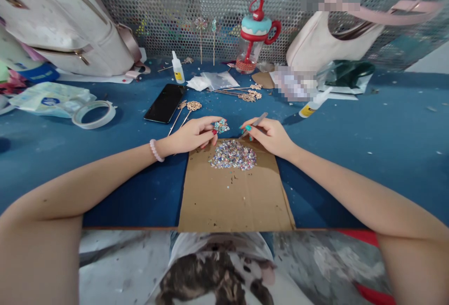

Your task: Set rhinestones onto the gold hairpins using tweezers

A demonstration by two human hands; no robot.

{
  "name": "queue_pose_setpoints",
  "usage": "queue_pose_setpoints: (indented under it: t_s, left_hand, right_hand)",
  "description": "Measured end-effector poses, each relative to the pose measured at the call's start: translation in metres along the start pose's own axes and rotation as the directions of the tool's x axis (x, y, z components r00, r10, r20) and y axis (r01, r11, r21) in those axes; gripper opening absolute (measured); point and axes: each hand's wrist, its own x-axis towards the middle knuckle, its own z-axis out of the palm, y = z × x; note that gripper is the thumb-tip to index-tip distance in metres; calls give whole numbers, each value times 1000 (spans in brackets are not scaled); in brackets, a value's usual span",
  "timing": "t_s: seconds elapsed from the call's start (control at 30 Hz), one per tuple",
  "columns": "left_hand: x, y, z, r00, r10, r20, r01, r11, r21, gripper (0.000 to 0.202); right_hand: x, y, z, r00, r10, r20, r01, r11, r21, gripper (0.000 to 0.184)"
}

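Observation:
My left hand pinches a small ornament covered in blue-green and silvery stones, held just above the far edge of a cardboard sheet. Whether a stem hangs from the ornament is hard to see. Across from it, my right hand is closed round a pair of tweezers, their tips pointing down toward the cardboard. I cannot make out anything between the tips. Between and below both hands lies a heap of tiny glittering rhinestones on the cardboard.
Gold hairpin-like sticks and a black phone lie beyond my left hand. Glue bottles stand and lean farther back. A tape roll, a backpack, a donut-lidded cup and a handbag surround the workspace.

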Motion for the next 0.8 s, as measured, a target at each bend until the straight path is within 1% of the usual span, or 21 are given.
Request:
queue_pose_setpoints:
  t_s: [0.17, 0.33, 0.47, 0.57, 0.7, 0.8]
  left_hand:
    - [0, 2, 0, 1000, -5, 6, 5, 1000, 27, 55]
    - [0, 4, 0, 1000, -6, 15, 5, 998, 61, 54]
    - [0, 4, 0, 1000, 6, 24, -8, 994, 110, 54]
    - [0, 4, 0, 999, 14, 30, -18, 991, 133, 52]
    - [0, 5, 0, 999, 27, 39, -32, 989, 142, 51]
    - [0, 5, 0, 999, 31, 42, -37, 988, 149, 50]
  right_hand:
    - [1, -1, 0, 1000, -20, -3, 20, 1000, -13, 30]
    - [1, -3, -2, 998, -66, 2, 66, 997, -26, 31]
    - [2, -3, -2, 995, -103, 4, 103, 994, -33, 24]
    - [3, -3, -2, 994, -109, -8, 108, 994, -27, 18]
    - [2, -5, -5, 995, -95, -36, 96, 995, 15, 19]
    - [-2, -10, -7, 996, -91, 1, 90, 992, 84, 19]
